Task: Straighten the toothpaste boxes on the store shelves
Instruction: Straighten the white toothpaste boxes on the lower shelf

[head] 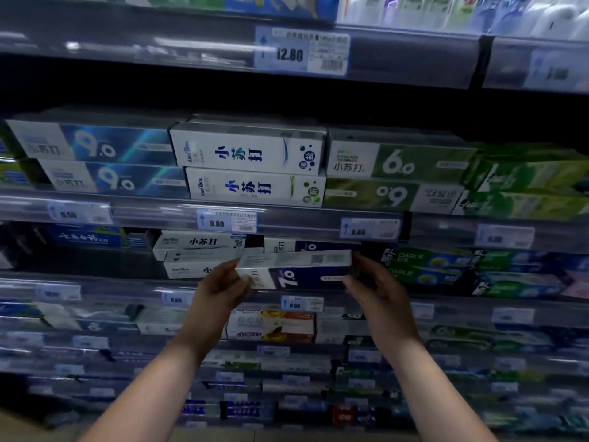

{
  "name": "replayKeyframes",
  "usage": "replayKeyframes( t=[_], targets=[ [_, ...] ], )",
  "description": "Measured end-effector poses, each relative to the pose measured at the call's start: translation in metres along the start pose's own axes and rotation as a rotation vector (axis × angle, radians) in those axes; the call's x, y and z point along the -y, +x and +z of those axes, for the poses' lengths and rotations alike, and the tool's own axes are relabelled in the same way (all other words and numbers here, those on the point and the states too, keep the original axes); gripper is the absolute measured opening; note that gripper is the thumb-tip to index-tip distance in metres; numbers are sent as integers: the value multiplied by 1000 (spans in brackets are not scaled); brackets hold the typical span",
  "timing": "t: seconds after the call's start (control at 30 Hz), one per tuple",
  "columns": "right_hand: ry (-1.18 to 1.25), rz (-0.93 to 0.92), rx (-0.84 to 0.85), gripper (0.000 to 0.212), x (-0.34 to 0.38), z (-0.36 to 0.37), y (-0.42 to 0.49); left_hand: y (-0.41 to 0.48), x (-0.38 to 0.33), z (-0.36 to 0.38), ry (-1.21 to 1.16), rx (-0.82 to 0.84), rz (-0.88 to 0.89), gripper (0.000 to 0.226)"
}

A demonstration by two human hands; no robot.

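Note:
A white and dark-blue toothpaste box marked 7.0 (299,270) is held lengthwise in front of the third shelf from the top. My left hand (220,288) grips its left end. My right hand (373,282) grips its right end. Behind it on the same shelf lies another 7.0 box (296,245). To its left sit white toothpaste boxes (197,247), stacked slightly askew. The shelf above carries white boxes (248,154), blue 9.0 boxes (95,145) and green 6.0 boxes (401,162) in two layers.
Green and blue Darlie boxes (430,266) fill the shelf to the right of my hands. Shelf rails with price tags (228,221) run along each shelf front. Lower shelves hold several more boxes, including an orange one (271,325). The edges of the view are blurred.

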State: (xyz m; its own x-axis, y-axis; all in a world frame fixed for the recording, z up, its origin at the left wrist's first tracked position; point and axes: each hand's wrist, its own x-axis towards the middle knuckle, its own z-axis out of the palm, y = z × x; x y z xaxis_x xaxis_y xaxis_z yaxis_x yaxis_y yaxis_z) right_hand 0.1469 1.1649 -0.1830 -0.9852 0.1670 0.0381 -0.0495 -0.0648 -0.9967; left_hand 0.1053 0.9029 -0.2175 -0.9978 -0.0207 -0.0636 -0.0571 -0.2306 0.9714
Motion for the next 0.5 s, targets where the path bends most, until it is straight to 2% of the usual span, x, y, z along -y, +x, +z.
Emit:
replayKeyframes(
  t=[0.1,0.2,0.37,0.5],
  targets=[
    [13,-4,45,42,1,11,-4,2,14,4,-97,-50,-115,34],
    [-11,-8,87,46,-2,17,-5,0,20,10,-62,-87,-135,38],
    [-12,-2,110,44,-6,7,-5,-7,18,3,-119,-150,-82,40],
    [-60,31,79,39,-18,-9,-3,-18,3,4,26,-164,82,38]
  ],
)
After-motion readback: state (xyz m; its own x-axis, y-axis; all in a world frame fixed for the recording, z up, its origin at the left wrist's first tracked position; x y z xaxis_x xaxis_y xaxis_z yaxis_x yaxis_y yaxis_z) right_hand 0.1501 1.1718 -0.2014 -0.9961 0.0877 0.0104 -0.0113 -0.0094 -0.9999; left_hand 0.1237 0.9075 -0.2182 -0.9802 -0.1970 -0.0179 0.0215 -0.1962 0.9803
